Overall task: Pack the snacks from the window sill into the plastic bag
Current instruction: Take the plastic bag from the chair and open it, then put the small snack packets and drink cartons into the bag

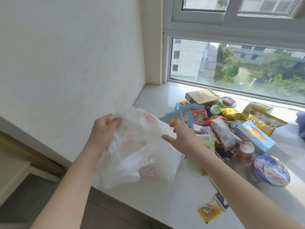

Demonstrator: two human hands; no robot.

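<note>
A white plastic bag (132,149) with red print hangs crumpled above the left part of the window sill (156,100). My left hand (104,129) grips the bag's upper left edge in curled fingers. My right hand (183,138) is at the bag's right edge, thumb and fingers spread and fairly straight, touching the plastic. Just right of the bag is a pile of snacks (219,129): blue boxes (181,117), a brown cardboard box (201,96), a yellow packet (232,114), a large blue box (255,138) and several small wrapped packs.
A round blue-lidded tub (270,171) and a small cup (246,149) stand at the pile's near side. A yellow sachet (210,210) lies near the sill's front edge. White wall rises to the left, the window behind, and floor lies below left.
</note>
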